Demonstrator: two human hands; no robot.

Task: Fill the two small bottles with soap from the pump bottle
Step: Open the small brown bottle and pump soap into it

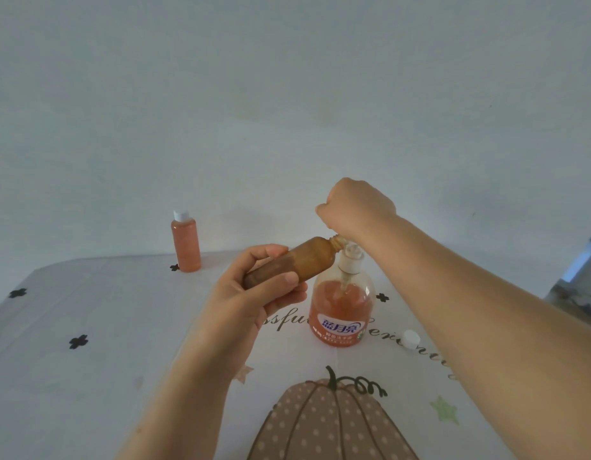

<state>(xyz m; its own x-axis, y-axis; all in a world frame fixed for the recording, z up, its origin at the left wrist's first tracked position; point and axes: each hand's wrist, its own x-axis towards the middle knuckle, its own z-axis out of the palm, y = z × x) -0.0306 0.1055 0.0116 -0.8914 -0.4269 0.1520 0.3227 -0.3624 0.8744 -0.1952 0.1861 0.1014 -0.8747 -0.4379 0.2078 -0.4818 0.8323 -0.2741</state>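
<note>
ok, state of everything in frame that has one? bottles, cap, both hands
pump bottle: upright, over half full of orange soap
held small bottle: uncapped, tilted, neck at the pump bottle's nozzle, fill level unclear
far small bottle: capped, upright, nearly full
loose cap: lying free, right of the pump bottle
left hand: grips the held small bottle
right hand: on top of the pump bottle, fingers hidden

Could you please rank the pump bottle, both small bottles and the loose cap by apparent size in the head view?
1. pump bottle
2. held small bottle and capped small bottle: unsure, held one nearer
3. loose cap
</note>
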